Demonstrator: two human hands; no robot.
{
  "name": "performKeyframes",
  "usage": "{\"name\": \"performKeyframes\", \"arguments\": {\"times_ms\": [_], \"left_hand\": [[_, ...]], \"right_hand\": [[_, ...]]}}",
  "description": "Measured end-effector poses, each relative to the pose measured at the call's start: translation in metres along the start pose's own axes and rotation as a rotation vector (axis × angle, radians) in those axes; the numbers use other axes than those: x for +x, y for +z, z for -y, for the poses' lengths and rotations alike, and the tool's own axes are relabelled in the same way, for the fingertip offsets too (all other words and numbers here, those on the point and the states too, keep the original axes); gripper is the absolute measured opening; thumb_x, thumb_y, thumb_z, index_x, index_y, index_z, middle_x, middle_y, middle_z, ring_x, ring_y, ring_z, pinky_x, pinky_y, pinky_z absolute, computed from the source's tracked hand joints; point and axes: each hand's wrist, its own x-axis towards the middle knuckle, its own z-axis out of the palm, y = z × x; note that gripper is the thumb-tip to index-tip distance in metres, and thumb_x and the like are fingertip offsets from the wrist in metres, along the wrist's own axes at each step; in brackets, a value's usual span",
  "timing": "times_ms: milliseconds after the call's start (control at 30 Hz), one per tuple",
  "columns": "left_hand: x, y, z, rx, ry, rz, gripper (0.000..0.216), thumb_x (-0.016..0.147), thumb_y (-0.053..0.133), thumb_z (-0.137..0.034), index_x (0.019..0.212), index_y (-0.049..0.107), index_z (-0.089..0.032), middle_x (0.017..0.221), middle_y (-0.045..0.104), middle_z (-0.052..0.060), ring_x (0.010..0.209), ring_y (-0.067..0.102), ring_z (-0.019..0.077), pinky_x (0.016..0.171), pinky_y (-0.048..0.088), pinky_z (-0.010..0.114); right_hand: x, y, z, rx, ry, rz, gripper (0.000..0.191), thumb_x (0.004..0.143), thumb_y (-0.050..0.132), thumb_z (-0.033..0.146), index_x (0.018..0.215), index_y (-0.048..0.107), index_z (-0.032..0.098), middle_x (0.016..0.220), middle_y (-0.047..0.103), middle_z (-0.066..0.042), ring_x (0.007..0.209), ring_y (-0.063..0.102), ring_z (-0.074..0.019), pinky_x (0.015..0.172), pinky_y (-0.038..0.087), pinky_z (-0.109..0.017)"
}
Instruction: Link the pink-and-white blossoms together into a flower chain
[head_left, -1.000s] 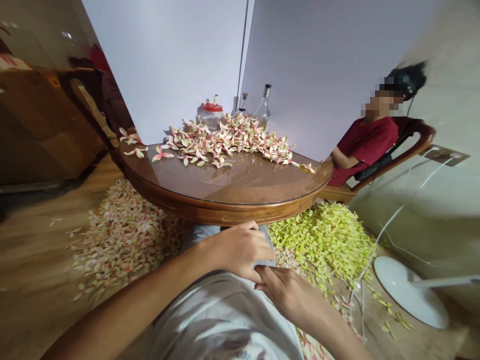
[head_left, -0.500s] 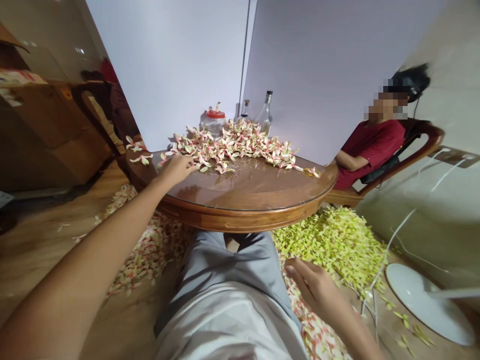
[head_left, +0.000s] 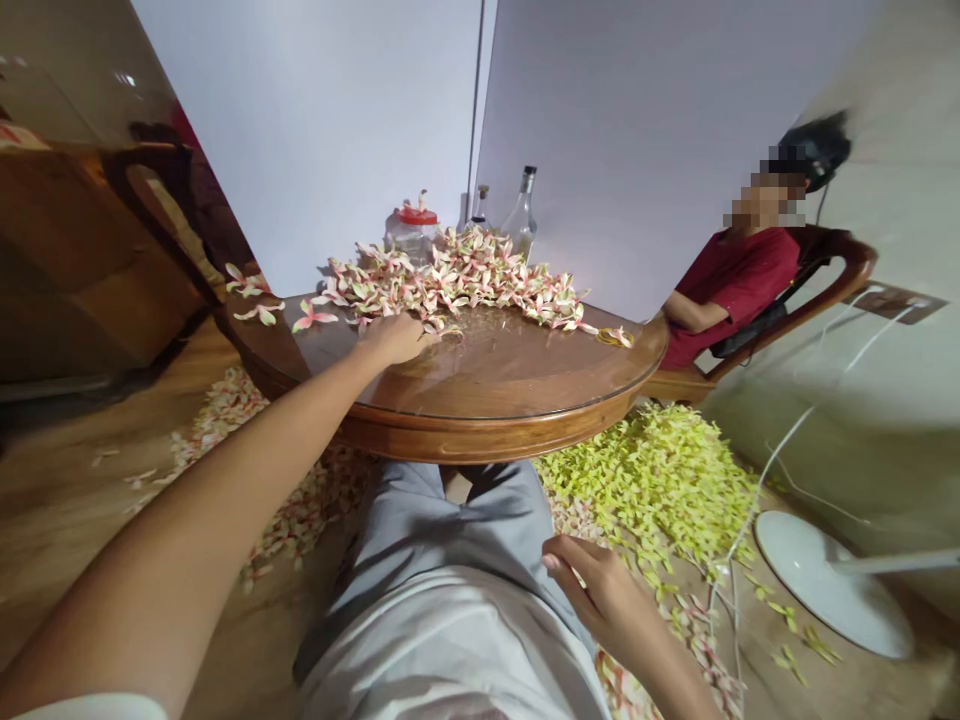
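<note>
Pink, cream and lime against warm brown

Pink-edged cream blossoms (head_left: pixel 450 280) speckle the far edge of the reddish-brown tabletop (head_left: pixel 510 375), beside a jar's red lid (head_left: pixel 417 215); a yellow-green flower heap (head_left: pixel 649 490) brightens the floor, near grey trousers (head_left: pixel 420 540), a co-worker's dark red shirt (head_left: pixel 739 285) and a white fan base (head_left: pixel 825 590).

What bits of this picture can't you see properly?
All in the head view:
Left hand: its back hides the fingertips, so anything held can't be told.
Red-lidded jar: the flower pile hides its bottom.
Glass bottle: flowers hide its base.
Round white base: its pole runs off the right edge.
</note>
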Motion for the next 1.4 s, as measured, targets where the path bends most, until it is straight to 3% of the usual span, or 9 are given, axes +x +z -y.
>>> {"name": "performKeyframes", "arguments": {"times_ms": [400,600,700,833,900,1000,1100,1233,1400], "left_hand": [[-0.001,-0.008,-0.021,0.067,-0.036,0.043,0.040,0.100,0.061,-0.046,0.124,0.064,-0.015,0.124,0.068,0.011,0.111,0.067,0.0252,0.097,0.057,0.049],[-0.023,-0.016,-0.025,0.017,0.033,-0.001,0.046,0.103,0.051,-0.054,0.116,0.069,-0.013,0.111,0.073,0.011,0.103,0.071,0.0243,0.096,0.055,0.047],[-0.046,-0.017,-0.043,-0.015,0.086,-0.063,0.055,0.106,0.037,-0.057,0.114,0.072,-0.015,0.106,0.076,0.014,0.102,0.073,0.0300,0.092,0.054,0.043],[-0.070,-0.010,-0.078,-0.043,0.121,-0.159,0.053,0.107,0.032,-0.052,0.121,0.070,-0.018,0.105,0.078,0.016,0.102,0.074,0.0333,0.084,0.052,0.037],[-0.077,-0.004,-0.091,-0.054,0.120,-0.196,0.050,0.107,0.034,-0.050,0.123,0.068,-0.017,0.103,0.078,0.017,0.098,0.075,0.0332,0.081,0.052,0.036],[-0.084,0.005,-0.100,-0.083,0.103,-0.241,0.048,0.107,0.036,-0.050,0.122,0.067,-0.016,0.098,0.078,0.017,0.094,0.076,0.0314,0.078,0.051,0.035],[-0.088,0.018,-0.099,-0.128,0.075,-0.266,0.045,0.108,0.037,-0.049,0.120,0.066,-0.017,0.094,0.078,0.013,0.088,0.075,0.0264,0.076,0.052,0.033],[-0.089,0.034,-0.097,-0.184,0.035,-0.276,0.042,0.108,0.042,-0.048,0.115,0.067,-0.015,0.092,0.074,0.006,0.081,0.072,0.0188,0.078,0.057,0.035],[-0.089,0.041,-0.096,-0.220,-0.017,-0.283,0.045,0.108,0.040,-0.050,0.117,0.066,-0.015,0.090,0.073,0.006,0.082,0.071,0.0193,0.080,0.057,0.037]], "right_hand": [[0.012,-0.005,0.007,0.007,-0.069,-0.075,0.033,0.111,0.038,0.036,0.091,0.060,0.022,0.073,0.062,-0.001,0.063,0.062,-0.0156,0.061,0.041,-0.025],[0.013,-0.012,0.006,0.030,-0.071,-0.140,0.033,0.110,0.040,0.035,0.088,0.059,0.021,0.068,0.060,0.001,0.059,0.061,-0.0134,0.059,0.042,-0.023],[0.045,-0.029,0.004,0.048,-0.089,-0.246,0.030,0.110,0.042,0.039,0.094,0.061,0.021,0.071,0.062,0.000,0.061,0.061,-0.0143,0.060,0.044,-0.024],[0.136,-0.057,0.002,0.028,-0.104,-0.471,0.035,0.108,0.044,0.046,0.121,0.056,0.016,0.101,0.065,-0.012,0.091,0.064,-0.0241,0.084,0.050,-0.035],[0.185,-0.066,0.000,0.011,-0.155,-0.487,0.042,0.107,0.045,0.046,0.133,0.052,0.013,0.118,0.063,-0.018,0.107,0.063,-0.0282,0.096,0.049,-0.041],[0.235,-0.067,-0.003,-0.010,-0.253,-0.426,0.033,0.108,0.047,0.039,0.125,0.060,0.013,0.118,0.066,-0.015,0.111,0.064,-0.0265,0.101,0.049,-0.044],[0.249,-0.054,-0.010,-0.019,-0.320,-0.364,0.024,0.107,0.053,0.033,0.116,0.065,0.015,0.114,0.070,-0.008,0.108,0.067,-0.0227,0.100,0.052,-0.045],[0.245,-0.041,-0.020,-0.020,-0.317,-0.331,0.027,0.105,0.056,0.035,0.120,0.065,0.015,0.113,0.070,-0.008,0.103,0.069,-0.0219,0.095,0.056,-0.045],[0.247,-0.038,-0.026,-0.037,-0.274,-0.306,0.027,0.104,0.059,0.037,0.117,0.066,0.014,0.107,0.071,-0.007,0.096,0.070,-0.0202,0.089,0.058,-0.042]]}}
